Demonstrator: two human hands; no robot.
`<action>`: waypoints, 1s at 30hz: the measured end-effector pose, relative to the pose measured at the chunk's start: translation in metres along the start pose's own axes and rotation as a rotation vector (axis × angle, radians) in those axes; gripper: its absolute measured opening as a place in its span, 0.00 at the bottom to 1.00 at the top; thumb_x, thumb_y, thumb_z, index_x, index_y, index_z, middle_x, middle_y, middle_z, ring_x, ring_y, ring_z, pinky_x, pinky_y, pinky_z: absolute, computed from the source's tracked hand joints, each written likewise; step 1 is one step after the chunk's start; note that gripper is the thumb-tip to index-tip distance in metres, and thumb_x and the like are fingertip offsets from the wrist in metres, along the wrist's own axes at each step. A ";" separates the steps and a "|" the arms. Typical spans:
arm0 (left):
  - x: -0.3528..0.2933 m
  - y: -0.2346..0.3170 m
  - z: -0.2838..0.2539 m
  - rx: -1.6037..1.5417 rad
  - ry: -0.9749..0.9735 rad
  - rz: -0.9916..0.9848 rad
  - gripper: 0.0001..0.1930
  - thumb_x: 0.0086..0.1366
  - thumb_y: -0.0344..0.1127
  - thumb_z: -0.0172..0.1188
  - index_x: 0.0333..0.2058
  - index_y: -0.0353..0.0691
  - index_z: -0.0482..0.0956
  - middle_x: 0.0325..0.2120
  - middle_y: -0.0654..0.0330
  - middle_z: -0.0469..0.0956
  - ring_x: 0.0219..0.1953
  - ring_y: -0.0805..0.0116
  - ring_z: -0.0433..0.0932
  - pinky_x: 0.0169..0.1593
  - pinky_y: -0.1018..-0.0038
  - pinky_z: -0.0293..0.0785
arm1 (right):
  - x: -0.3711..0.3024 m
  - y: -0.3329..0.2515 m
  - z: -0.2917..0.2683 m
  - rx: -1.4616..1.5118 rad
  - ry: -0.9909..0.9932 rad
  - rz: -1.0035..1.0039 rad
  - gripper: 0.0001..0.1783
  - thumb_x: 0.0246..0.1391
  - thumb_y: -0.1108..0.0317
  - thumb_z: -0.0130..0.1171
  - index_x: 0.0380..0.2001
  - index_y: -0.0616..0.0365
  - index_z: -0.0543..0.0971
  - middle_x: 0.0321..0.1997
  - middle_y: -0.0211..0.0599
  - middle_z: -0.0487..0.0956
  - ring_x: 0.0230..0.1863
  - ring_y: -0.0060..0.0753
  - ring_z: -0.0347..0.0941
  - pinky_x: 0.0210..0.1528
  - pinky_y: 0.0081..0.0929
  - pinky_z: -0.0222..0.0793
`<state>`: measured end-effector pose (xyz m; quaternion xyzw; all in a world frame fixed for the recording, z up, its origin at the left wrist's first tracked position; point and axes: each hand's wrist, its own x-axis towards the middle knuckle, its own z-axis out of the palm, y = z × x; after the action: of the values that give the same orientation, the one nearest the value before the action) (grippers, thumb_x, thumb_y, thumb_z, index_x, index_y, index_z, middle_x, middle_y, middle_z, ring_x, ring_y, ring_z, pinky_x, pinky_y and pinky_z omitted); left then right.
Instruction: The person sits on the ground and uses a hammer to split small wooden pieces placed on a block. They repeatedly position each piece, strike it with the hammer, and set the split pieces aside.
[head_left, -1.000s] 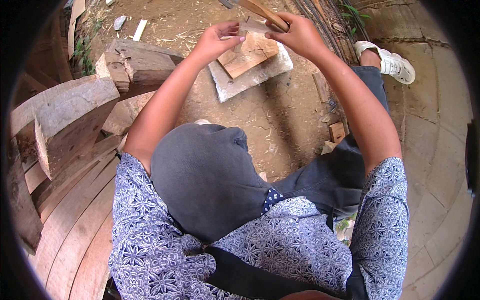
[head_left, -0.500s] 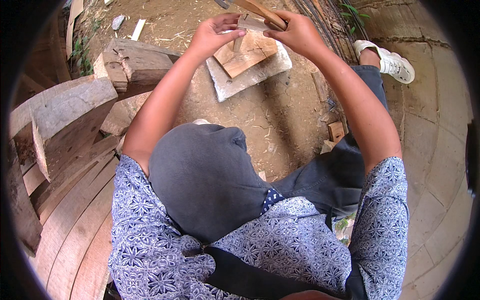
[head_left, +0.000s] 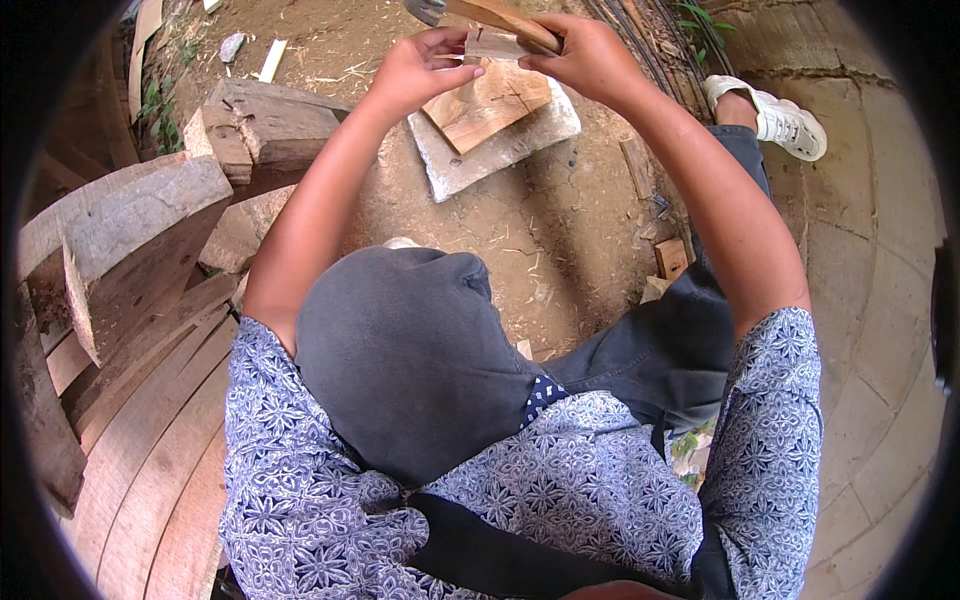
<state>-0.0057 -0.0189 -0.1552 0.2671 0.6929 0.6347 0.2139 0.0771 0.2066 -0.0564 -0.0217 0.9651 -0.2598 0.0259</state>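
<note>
My left hand [head_left: 420, 72] is closed, fingers and thumb pinching the left end of a small pale wood block [head_left: 495, 45] with a dark nail-like mark on it. My right hand [head_left: 585, 62] is wrapped round the wooden handle of a hammer [head_left: 505, 20], whose metal head points left near the top edge. Its thumb lies close to the block's right end; whether it touches the block I cannot tell. Below the block, a wooden board [head_left: 490, 112] with a dark crossed mark rests on a pale stone slab [head_left: 500, 170] on the ground.
Thick timber pieces [head_left: 290, 125] and long planks [head_left: 150, 450] are stacked at my left. Dark rods [head_left: 650, 50] lie at the upper right, beside a paved floor [head_left: 850, 300]. Small wood offcuts [head_left: 671, 258] sit by my right leg. Shavings litter the dirt.
Both hands have shifted slightly left with the block and hammer. More of the hammer's head now shows at the top edge.
</note>
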 end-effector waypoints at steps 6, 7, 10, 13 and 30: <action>-0.001 -0.005 0.008 -0.003 0.081 -0.042 0.33 0.55 0.39 0.77 0.56 0.28 0.77 0.45 0.51 0.82 0.43 0.66 0.83 0.49 0.72 0.80 | -0.004 0.000 0.002 -0.034 0.036 -0.009 0.25 0.49 0.59 0.74 0.50 0.55 0.82 0.39 0.44 0.85 0.38 0.40 0.83 0.43 0.35 0.76; -0.001 -0.003 0.009 0.027 0.076 -0.047 0.32 0.56 0.37 0.76 0.55 0.25 0.75 0.45 0.50 0.82 0.44 0.67 0.83 0.50 0.73 0.80 | -0.004 0.001 0.002 -0.032 0.033 -0.005 0.25 0.49 0.59 0.74 0.50 0.55 0.82 0.39 0.44 0.85 0.38 0.41 0.83 0.43 0.35 0.76; -0.002 -0.002 0.009 0.072 0.059 -0.055 0.30 0.59 0.32 0.73 0.55 0.21 0.73 0.45 0.48 0.81 0.46 0.67 0.82 0.51 0.74 0.79 | -0.005 0.000 0.002 -0.013 0.015 0.011 0.25 0.50 0.59 0.74 0.50 0.55 0.82 0.39 0.44 0.85 0.38 0.41 0.83 0.43 0.35 0.76; -0.003 0.000 0.010 0.045 0.045 -0.065 0.31 0.59 0.33 0.74 0.55 0.22 0.73 0.46 0.48 0.81 0.47 0.68 0.81 0.52 0.74 0.78 | -0.006 0.002 0.002 -0.016 0.022 -0.024 0.25 0.50 0.58 0.74 0.51 0.54 0.82 0.39 0.44 0.85 0.38 0.40 0.83 0.42 0.35 0.76; -0.003 -0.013 0.012 -0.143 0.044 -0.046 0.33 0.57 0.36 0.76 0.56 0.24 0.73 0.47 0.51 0.80 0.52 0.64 0.79 0.57 0.71 0.76 | -0.008 0.000 0.001 -0.029 0.041 -0.021 0.24 0.51 0.57 0.73 0.50 0.54 0.82 0.38 0.46 0.85 0.37 0.43 0.83 0.42 0.36 0.76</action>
<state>0.0031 -0.0124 -0.1693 0.2208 0.6563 0.6833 0.2316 0.0856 0.2061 -0.0570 -0.0270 0.9688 -0.2463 0.0030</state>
